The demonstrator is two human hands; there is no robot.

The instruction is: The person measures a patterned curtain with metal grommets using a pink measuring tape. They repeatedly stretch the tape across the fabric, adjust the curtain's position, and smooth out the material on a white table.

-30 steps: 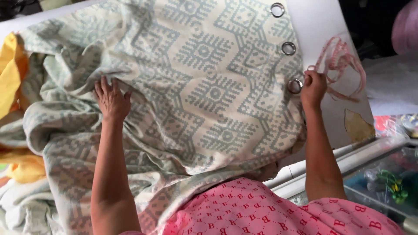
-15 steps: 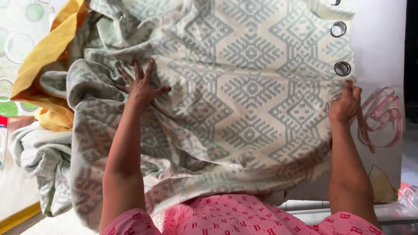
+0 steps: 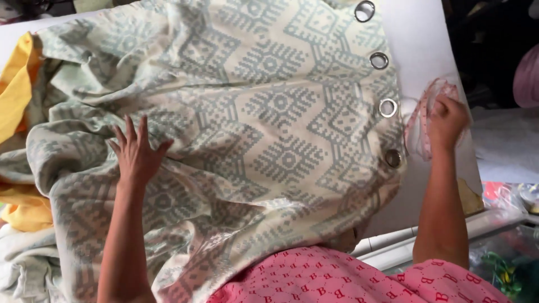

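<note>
While the cream curtain cloth woven with a grey-green geometric pattern (image 3: 269,129) lies spread over the white table top (image 3: 421,39), the left hand (image 3: 136,154) rests flat on it, fingers splayed and gripping nothing, seemingly to pin the cloth against slipping. Right of the curtain's edge, which carries a row of round metal eyelets (image 3: 387,107), the right hand (image 3: 446,120) sits loosely curled on a looped pink-and-white measuring tape (image 3: 422,115); whether it actually pinches the tape cannot be told. That tape lies just beside the eyelet edge, likely kept there for ready use. Left of the curtain, yellow fabric (image 3: 16,92) lies bunched.
</note>
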